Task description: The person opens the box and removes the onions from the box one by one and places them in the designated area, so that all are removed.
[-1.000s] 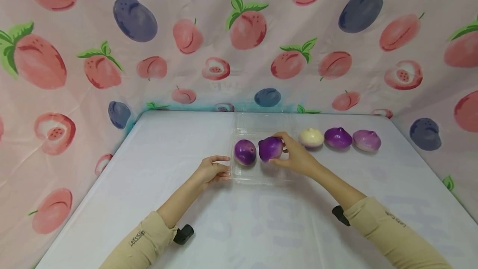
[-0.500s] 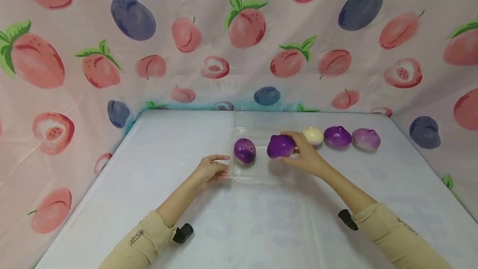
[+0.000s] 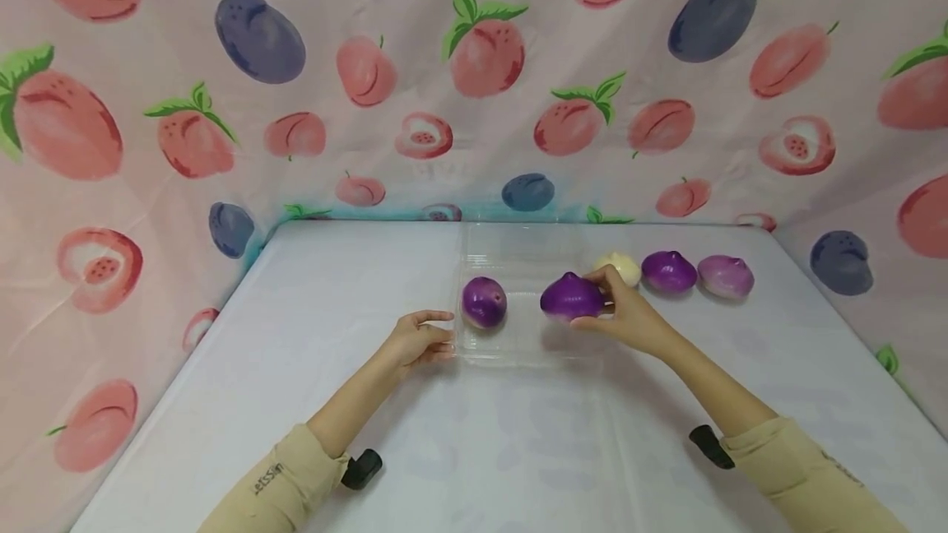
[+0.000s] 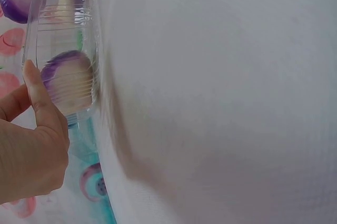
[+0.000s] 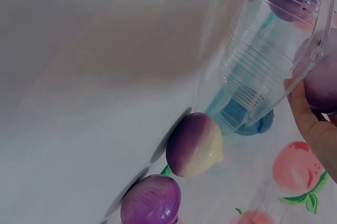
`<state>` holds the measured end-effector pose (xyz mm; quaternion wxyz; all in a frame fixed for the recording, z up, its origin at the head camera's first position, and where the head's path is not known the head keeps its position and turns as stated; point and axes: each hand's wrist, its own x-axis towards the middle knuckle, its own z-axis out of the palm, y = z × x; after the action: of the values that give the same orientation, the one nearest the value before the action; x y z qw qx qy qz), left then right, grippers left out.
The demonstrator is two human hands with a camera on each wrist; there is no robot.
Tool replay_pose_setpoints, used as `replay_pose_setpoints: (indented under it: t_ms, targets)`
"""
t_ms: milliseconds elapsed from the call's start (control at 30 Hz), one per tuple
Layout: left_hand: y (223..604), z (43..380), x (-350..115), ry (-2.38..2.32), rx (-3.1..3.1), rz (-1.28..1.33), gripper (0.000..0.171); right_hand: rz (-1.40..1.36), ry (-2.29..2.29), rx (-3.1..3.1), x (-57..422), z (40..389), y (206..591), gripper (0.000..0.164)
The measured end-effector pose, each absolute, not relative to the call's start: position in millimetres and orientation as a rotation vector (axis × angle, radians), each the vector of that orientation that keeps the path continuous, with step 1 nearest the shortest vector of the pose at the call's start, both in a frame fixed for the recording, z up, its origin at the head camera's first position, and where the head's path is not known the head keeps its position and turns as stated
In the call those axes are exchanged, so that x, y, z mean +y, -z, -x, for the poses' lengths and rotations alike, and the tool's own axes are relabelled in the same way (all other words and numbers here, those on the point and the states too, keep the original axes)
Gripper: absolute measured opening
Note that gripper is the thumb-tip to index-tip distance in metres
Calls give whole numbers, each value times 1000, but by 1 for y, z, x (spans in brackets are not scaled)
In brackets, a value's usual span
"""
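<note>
A clear lidded-style plastic box [image 3: 518, 348] stands open on the table, with one purple onion [image 3: 485, 303] inside its left half. My left hand [image 3: 418, 340] holds the box's left edge, fingertips at the rim; in the left wrist view a finger [image 4: 39, 92] lies against the clear wall. Over the right half of the box, my right hand [image 3: 625, 315] grips a second purple onion [image 3: 570, 298] between thumb and fingers, its pointed tip up. The right wrist view shows only part of this held onion [image 5: 321, 76], at the right border.
Right of the box, a cream-topped onion [image 3: 620, 268], a deep purple onion [image 3: 669, 271] and a paler purple onion [image 3: 726, 276] sit in a row on the white table [image 3: 355, 270]. A fruit-print cloth [image 3: 429, 48] hangs behind the table.
My right hand has moved to the right with its onion, and the onion has turned so that its tip points up. My left hand stays at the box's edge.
</note>
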<state>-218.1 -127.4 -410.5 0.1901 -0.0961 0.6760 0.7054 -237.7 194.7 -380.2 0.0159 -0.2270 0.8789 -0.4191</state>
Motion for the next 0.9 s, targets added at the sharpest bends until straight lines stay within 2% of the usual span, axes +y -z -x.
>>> replay_pose_setpoints:
  t_ms: [300, 667, 900]
  targets:
    - [410, 219, -125, -1984, 1898, 266, 46, 756, 1336, 2827, 206, 231, 376, 53]
    - [411, 218, -127, -1975, 1897, 268, 47, 677, 1362, 2826, 228, 233, 370, 76]
    - [411, 219, -127, -1985, 1891, 242, 47, 604, 1281, 2879, 239, 231, 371, 79]
